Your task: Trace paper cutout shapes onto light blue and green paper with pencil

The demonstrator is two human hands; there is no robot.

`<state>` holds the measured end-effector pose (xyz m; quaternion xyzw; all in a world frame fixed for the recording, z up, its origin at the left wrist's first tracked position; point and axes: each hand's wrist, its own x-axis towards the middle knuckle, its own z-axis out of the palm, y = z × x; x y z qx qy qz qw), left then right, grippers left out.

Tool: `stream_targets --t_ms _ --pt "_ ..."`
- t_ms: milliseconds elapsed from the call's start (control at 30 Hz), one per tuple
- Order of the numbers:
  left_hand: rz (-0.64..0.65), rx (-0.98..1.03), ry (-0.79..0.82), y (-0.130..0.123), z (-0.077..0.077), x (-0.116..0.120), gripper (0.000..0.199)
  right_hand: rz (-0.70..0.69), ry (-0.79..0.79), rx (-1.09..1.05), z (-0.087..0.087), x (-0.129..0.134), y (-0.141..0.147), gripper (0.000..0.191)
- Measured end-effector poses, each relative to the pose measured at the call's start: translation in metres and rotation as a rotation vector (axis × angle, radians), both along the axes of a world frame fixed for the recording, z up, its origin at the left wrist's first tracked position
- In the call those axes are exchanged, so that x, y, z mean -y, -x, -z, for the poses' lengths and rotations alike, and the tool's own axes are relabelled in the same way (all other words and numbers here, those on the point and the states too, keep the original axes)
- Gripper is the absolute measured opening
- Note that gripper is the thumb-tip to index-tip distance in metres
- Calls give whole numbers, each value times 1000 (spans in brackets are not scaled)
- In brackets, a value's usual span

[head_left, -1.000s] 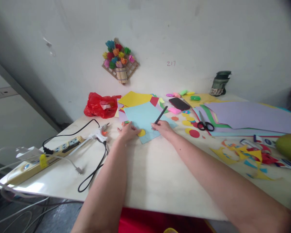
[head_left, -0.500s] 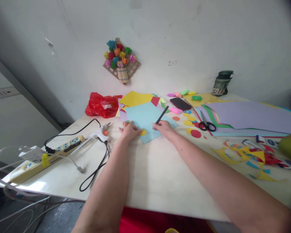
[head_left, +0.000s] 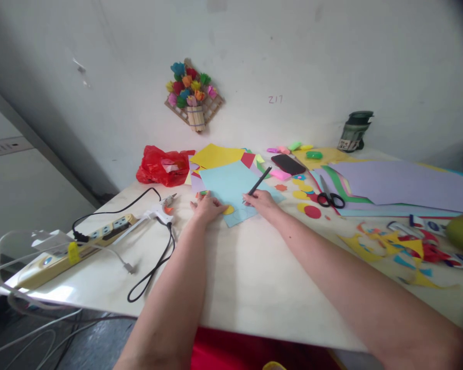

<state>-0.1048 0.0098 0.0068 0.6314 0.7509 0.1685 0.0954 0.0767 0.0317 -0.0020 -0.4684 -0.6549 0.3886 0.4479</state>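
A sheet of light blue paper (head_left: pixel 229 180) lies on the table, its near corner pointing toward me. My right hand (head_left: pixel 263 201) grips a dark pen (head_left: pixel 260 183), tip down at the paper near a faint curved line. At the sheet's left edge my left hand (head_left: pixel 207 207) rests with fingers apart. Its thumb reaches a small yellow paper circle (head_left: pixel 228 209) on the blue sheet. Whether the thumb presses the circle or only the sheet, I cannot tell.
A glue gun (head_left: pixel 162 211) and a power strip (head_left: pixel 100 234) with cords are at left. Scissors (head_left: pixel 331 199), a phone (head_left: pixel 288 164), large coloured sheets (head_left: pixel 401 182) and paper scraps (head_left: pixel 393 246) lie at right. Behind sit a red plastic bag (head_left: pixel 164 167) and a bottle (head_left: pixel 355 131).
The view has shifted very slightly. Both hands, the pen and the blue paper stay in nearly the same places.
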Motion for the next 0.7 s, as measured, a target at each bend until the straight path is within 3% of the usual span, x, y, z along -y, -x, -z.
stream_targets --t_ms 133,300,500,700 --pt "-2 -22 -51 2 6 -4 34 -68 -102 -68 -4 5 4 32" --pt "-49 -57 -109 2 10 -6 42 -159 -221 11 -1 9 11 31" --pt "1 -67 -73 5 8 -4 53 -206 -242 154 4 9 13 30" --pt "15 -59 -21 5 5 -3 64 -236 -222 131 5 9 13 31"
